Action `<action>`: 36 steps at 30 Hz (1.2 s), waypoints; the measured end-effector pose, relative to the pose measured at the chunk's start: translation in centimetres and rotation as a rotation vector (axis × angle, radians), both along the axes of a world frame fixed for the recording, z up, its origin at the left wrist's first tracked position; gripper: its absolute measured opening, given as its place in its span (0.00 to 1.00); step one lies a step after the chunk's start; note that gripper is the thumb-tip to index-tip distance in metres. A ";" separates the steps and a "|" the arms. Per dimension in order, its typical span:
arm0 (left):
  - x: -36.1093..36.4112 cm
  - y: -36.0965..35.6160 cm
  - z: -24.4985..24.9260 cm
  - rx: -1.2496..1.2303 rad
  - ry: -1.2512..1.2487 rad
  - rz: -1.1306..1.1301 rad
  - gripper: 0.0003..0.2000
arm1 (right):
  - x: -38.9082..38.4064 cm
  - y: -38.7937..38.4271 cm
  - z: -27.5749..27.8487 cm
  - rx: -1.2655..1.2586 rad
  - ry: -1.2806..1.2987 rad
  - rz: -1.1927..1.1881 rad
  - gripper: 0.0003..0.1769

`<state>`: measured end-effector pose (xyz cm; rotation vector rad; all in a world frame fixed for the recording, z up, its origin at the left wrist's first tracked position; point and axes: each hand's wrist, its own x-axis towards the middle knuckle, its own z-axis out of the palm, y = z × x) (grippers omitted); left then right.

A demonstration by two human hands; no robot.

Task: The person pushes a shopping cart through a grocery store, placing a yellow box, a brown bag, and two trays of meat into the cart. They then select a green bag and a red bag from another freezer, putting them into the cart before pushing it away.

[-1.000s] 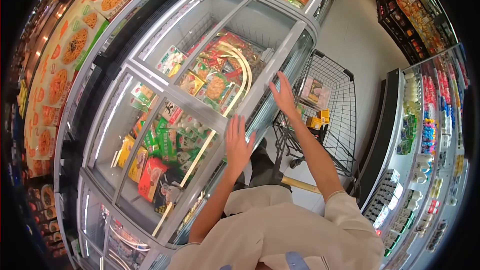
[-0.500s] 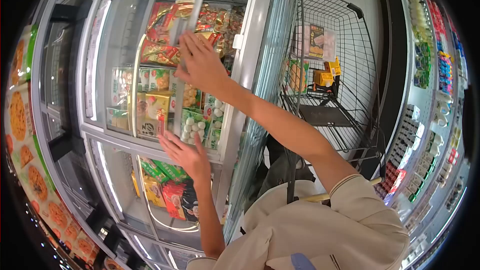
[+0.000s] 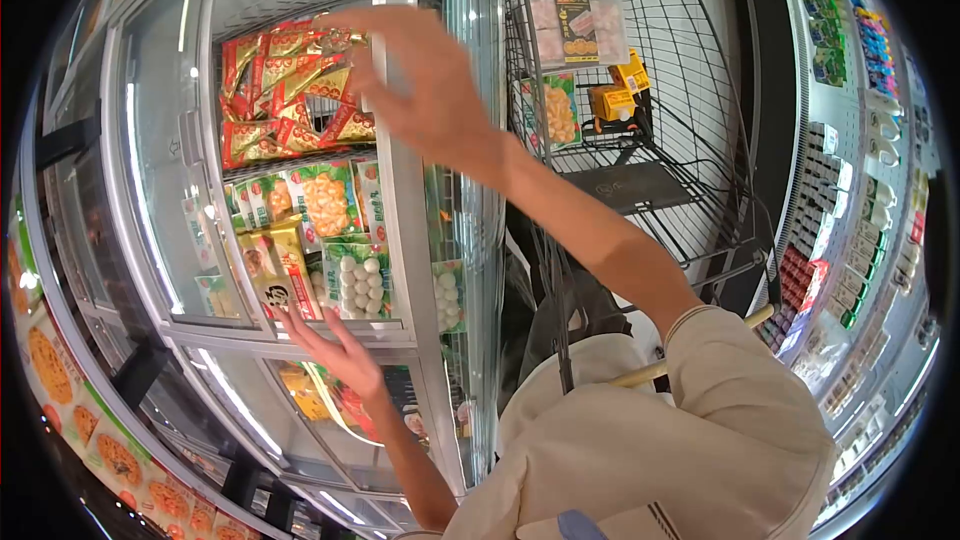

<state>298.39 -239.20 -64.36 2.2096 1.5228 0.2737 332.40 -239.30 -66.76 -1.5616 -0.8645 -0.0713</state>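
Note:
My right hand (image 3: 415, 80), blurred, is raised over the freezer's right-hand frame (image 3: 400, 240), with thumb and fingers apart and nothing seen in it. My left hand (image 3: 335, 350) lies lower, fingers spread at the freezer's crossbar (image 3: 310, 342), also empty. A glass door (image 3: 165, 170) with a vertical handle stands at the left of the compartment. Inside are red and gold packets (image 3: 290, 90), a green pack with round orange-brown food (image 3: 325, 200), a pack of white balls (image 3: 360, 280) and a yellow bag (image 3: 280, 265).
A black wire cart (image 3: 690, 90) stands on the right, holding a pink tray pack (image 3: 578, 30), yellow boxes (image 3: 612, 102) and a green pack (image 3: 560, 110). Beyond it are stocked shelves (image 3: 850, 240). Another freezer section (image 3: 350, 410) lies below the crossbar.
The view has shifted, and the freezer contents look more clearly uncovered. The door handle and edge are now farther left. My right hand has moved away from the glass to over the frame.

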 end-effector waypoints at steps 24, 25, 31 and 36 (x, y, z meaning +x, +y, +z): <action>9.7 -15.3 3.2 -0.403 -0.067 -0.131 0.17 | 3.5 -32.4 -36.7 -1.045 0.752 -0.175 0.43; 9.4 -15.6 3.3 -0.415 -0.084 -0.143 0.16 | 3.6 -32.2 -35.2 -0.947 0.770 -0.122 0.39; 5.5 -16.1 4.8 -0.380 -0.197 -0.184 0.14 | 7.6 -32.4 -21.6 -1.045 0.617 -0.091 0.28; 2.4 -14.3 5.7 -0.435 -0.368 -0.083 0.13 | 10.1 -30.8 -8.0 -0.825 0.712 0.000 0.23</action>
